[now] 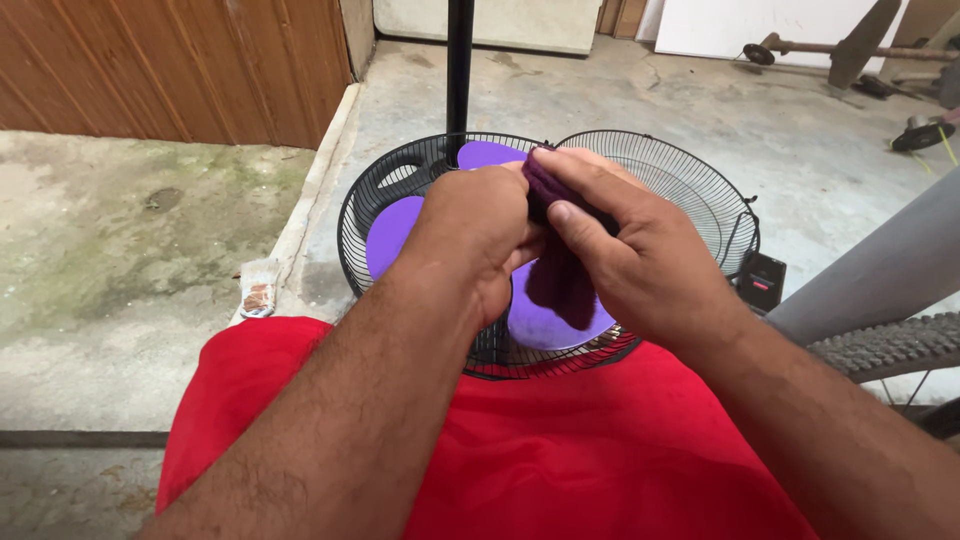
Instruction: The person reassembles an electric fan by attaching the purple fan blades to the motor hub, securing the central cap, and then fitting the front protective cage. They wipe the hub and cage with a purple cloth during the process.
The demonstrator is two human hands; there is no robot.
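Head view: we wipe; left hand (470,235) and right hand (640,265) both grip dark purple knitted cloth (560,270) above violet plastic fan blades (540,315) in black wire cage (420,170). Next likely needs pressing cloth down onto blade.

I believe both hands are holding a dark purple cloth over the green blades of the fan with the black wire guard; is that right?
Not quite: the fan blades are purple, not green, as the head view shows. The rest holds: the left hand and the right hand both hold the dark purple cloth over the fan with the black wire guard.
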